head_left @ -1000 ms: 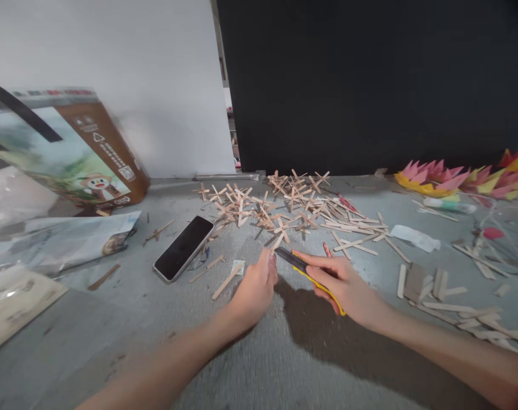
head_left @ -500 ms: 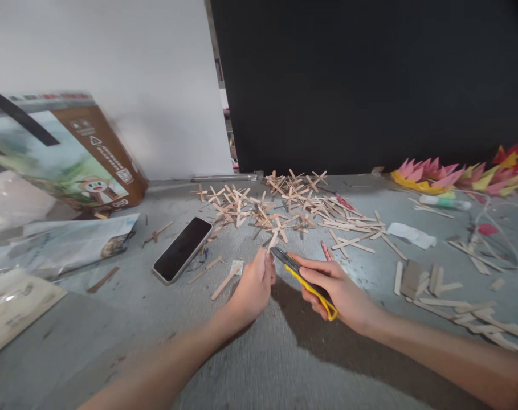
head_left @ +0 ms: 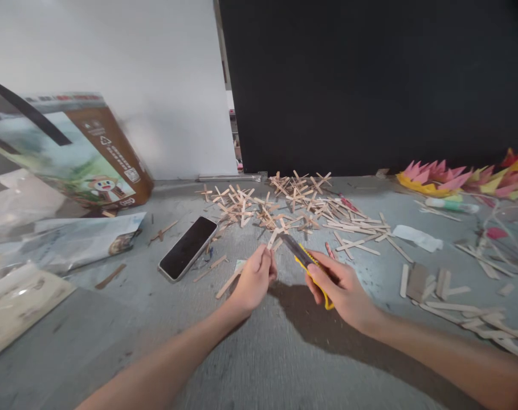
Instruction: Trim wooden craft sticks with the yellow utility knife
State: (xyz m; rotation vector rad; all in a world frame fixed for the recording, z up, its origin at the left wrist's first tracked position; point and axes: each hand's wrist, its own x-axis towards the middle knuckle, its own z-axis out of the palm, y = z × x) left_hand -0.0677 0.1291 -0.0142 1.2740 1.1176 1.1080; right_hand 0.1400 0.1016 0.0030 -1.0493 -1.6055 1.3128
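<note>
Pinched in the fingers of my left hand [head_left: 256,277] is a pale wooden craft stick [head_left: 273,238], pointing up and away from me. My right hand [head_left: 344,287] is wrapped round a yellow and black utility knife [head_left: 306,260]. The knife's front end is close to the upper part of the held stick; whether they touch, I cannot tell. Just beyond both hands lies a pile of craft sticks [head_left: 295,199], many crossed in X shapes. A loose stick [head_left: 229,283] rests beside my left wrist.
Left of my hands lies a phone [head_left: 188,248], with plastic packets [head_left: 83,242] and a printed bag [head_left: 109,154] farther left. More loose sticks [head_left: 451,307], a glue tube [head_left: 452,205] and folded paper petals [head_left: 438,177] are on the right. A black panel [head_left: 370,85] stands behind.
The utility knife has turned more upright, its front end shifting up and away from me. My left hand still pinches the stick. The whole view has shifted slightly.
</note>
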